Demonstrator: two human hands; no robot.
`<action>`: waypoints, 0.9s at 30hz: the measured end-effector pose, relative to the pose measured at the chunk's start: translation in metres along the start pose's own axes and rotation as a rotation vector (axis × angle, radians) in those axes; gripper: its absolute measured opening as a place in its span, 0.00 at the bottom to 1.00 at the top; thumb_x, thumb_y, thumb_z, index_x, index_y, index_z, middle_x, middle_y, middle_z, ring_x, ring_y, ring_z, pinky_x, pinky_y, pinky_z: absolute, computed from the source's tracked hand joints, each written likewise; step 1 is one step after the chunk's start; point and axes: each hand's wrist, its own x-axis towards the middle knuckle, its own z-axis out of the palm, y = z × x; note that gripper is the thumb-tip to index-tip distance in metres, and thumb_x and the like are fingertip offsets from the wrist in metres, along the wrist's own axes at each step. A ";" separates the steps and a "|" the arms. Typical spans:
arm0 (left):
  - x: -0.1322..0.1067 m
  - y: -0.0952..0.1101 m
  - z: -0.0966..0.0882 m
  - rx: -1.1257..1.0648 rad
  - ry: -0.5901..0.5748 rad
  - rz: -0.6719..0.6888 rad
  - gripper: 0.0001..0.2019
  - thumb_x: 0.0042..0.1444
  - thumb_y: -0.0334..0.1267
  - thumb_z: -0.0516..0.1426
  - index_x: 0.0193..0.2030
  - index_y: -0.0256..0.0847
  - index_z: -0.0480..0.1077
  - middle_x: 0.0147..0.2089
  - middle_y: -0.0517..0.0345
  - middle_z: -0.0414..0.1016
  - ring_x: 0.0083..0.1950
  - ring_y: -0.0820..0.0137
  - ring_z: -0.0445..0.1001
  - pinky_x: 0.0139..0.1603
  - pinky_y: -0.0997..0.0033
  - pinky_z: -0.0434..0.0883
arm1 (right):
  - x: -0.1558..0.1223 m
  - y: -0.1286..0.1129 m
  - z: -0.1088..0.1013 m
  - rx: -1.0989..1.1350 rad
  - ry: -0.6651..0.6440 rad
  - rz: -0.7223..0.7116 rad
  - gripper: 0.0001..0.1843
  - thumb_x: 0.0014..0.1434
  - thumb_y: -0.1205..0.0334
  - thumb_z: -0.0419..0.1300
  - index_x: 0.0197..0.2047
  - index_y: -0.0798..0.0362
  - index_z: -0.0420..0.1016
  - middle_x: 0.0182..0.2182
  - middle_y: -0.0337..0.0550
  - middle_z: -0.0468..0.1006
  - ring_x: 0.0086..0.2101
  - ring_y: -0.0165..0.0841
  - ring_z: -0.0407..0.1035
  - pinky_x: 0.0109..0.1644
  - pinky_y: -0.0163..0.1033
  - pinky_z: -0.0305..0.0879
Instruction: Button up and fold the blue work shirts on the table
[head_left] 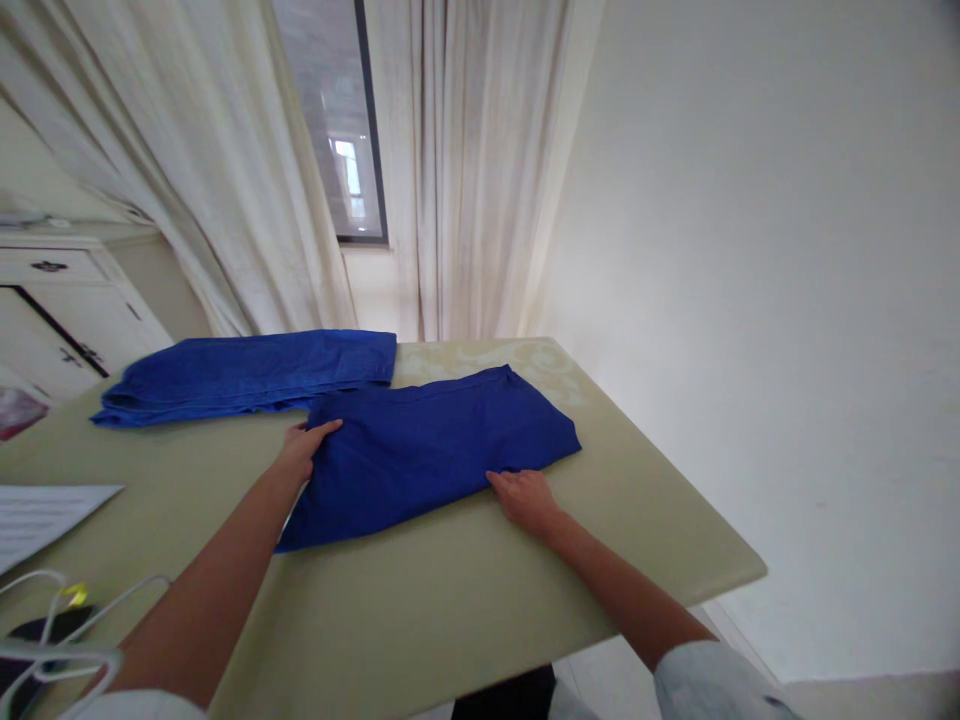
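A folded dark-blue cloth (pixel 420 440) lies on the table in front of me, its front edge slanting up to the right. My left hand (pixel 301 447) is closed on its left edge, with the thumb on top and the other fingers partly hidden. At the front edge, right of the middle, my right hand (pixel 527 497) has its fingers closed on the fabric; their tips are partly hidden. Behind and to the left lies a second folded blue cloth (pixel 255 372) in a long strip, touching or nearly touching the first. Whether either is a garment I cannot tell.
The pale green table (pixel 450 590) has a corner at right, near the white wall (pixel 750 300). At left are a printed paper (pixel 45 515), white cables (pixel 56 640) and a dark object beneath them. Behind stand curtains (pixel 495 170) and a white cabinet (pixel 90 300).
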 end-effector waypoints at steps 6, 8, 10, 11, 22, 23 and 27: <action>-0.113 -0.074 0.027 0.013 -0.223 0.139 0.31 0.45 0.39 0.73 0.57 0.42 0.72 0.55 0.46 0.83 0.55 0.53 0.82 0.59 0.50 0.78 | -0.023 0.133 -0.029 -0.117 -0.132 0.240 0.26 0.68 0.71 0.51 0.63 0.46 0.78 0.53 0.51 0.83 0.49 0.44 0.79 0.54 0.46 0.69; -0.160 -0.095 0.044 0.095 -0.504 0.225 0.36 0.45 0.46 0.73 0.60 0.42 0.70 0.56 0.45 0.82 0.56 0.54 0.81 0.59 0.52 0.78 | -0.020 0.183 -0.051 -0.146 -0.137 0.372 0.29 0.68 0.72 0.49 0.68 0.48 0.73 0.53 0.57 0.82 0.50 0.48 0.78 0.52 0.49 0.70; -0.188 -0.098 0.056 0.181 -0.699 0.274 0.35 0.48 0.54 0.71 0.59 0.41 0.68 0.52 0.45 0.82 0.50 0.56 0.83 0.50 0.56 0.79 | -0.008 0.207 -0.070 -0.139 -0.050 0.561 0.34 0.66 0.72 0.52 0.74 0.51 0.65 0.56 0.62 0.78 0.53 0.49 0.76 0.54 0.50 0.70; -0.192 -0.095 0.060 0.228 -0.736 0.310 0.32 0.51 0.58 0.68 0.55 0.42 0.68 0.49 0.47 0.82 0.46 0.58 0.82 0.45 0.59 0.78 | -0.001 0.207 -0.076 -0.116 0.019 0.634 0.34 0.66 0.71 0.52 0.75 0.54 0.62 0.58 0.64 0.76 0.54 0.48 0.75 0.56 0.50 0.69; -0.124 -0.089 0.017 0.727 -0.330 0.799 0.14 0.66 0.52 0.51 0.39 0.45 0.68 0.34 0.56 0.77 0.38 0.60 0.76 0.45 0.61 0.69 | 0.013 0.029 0.001 0.169 -0.020 0.321 0.50 0.64 0.19 0.44 0.81 0.34 0.46 0.79 0.53 0.45 0.76 0.61 0.39 0.72 0.77 0.38; -0.122 -0.090 0.016 0.704 -0.315 0.786 0.14 0.66 0.52 0.51 0.39 0.45 0.68 0.34 0.56 0.77 0.38 0.61 0.76 0.44 0.62 0.69 | 0.015 0.045 0.001 0.152 -0.029 0.292 0.49 0.64 0.19 0.44 0.81 0.33 0.47 0.79 0.51 0.45 0.76 0.60 0.38 0.72 0.77 0.37; -0.114 -0.089 0.016 0.600 -0.301 0.625 0.14 0.66 0.53 0.50 0.39 0.46 0.68 0.35 0.59 0.78 0.33 0.65 0.75 0.38 0.66 0.67 | 0.031 0.138 -0.015 0.088 -0.109 0.222 0.44 0.69 0.27 0.45 0.81 0.36 0.48 0.80 0.47 0.45 0.77 0.53 0.41 0.75 0.69 0.41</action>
